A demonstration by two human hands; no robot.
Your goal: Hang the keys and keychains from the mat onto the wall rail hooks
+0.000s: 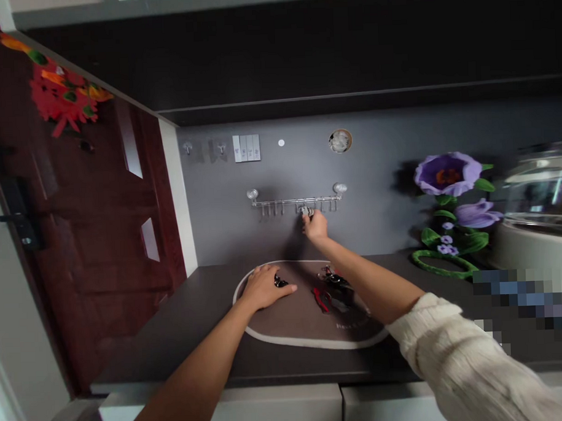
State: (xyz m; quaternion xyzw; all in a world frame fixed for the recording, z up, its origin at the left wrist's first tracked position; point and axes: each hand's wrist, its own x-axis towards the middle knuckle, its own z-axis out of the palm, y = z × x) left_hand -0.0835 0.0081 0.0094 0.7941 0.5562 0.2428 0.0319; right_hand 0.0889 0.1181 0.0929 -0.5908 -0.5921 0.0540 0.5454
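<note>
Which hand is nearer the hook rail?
Right. The right hand is up at the hook rail, pinching a silver item under it; the left hand lies lower on the mat, by a black item.

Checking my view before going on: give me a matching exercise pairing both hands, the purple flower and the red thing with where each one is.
Things:
1 right hand
2 left hand
3 purple flower
4 red thing

Places:
A flat on the left end of the mat, by a black thing
B against the wall, right of the mat
C up at the hook rail, pinching a metal thing
D near the mat's middle

Pairs: 1-C, 2-A, 3-B, 4-D
</note>
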